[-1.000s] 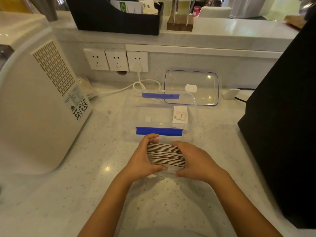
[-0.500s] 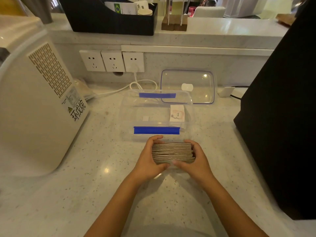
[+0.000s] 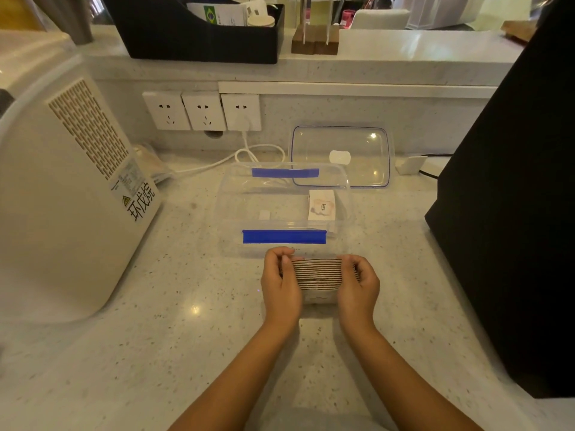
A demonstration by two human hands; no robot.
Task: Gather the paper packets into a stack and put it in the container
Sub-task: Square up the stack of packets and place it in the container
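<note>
While both hands press in from the sides, the stack of paper packets (image 3: pixel 317 273) sits between them, just in front of the clear container (image 3: pixel 284 209). The left hand (image 3: pixel 281 283) has its grip closed on the left end of the stack, with its fingers (image 3: pixel 280 255) curled over the top edge. The right hand (image 3: pixel 357 284) has its grip closed on the right end the same way. The packets stand close together, so you see their thin edges like many lines. I cannot tell if the bottom of the stack touches the surface (image 3: pixel 155 337) or is lifted a little.

The container is open on top and stands near the middle of the surface, past the hands. It has a blue strip (image 3: pixel 284 237) on its near wall and another blue strip (image 3: pixel 285 172) on its far wall. One small white card (image 3: pixel 322 209) with a pink picture lies inside it, toward the right side. A clear lid (image 3: pixel 340 157) leans against the back wall behind the container, a bit to the right.

A big white machine (image 3: pixel 62 188) stands along the left edge of the surface. A big black box (image 3: pixel 510 213) stands along the right edge. Three white wall plugs (image 3: pixel 202 111) are on the back wall, and a white cord (image 3: pixel 249 155) hangs from the right one and curls on the surface.
</note>
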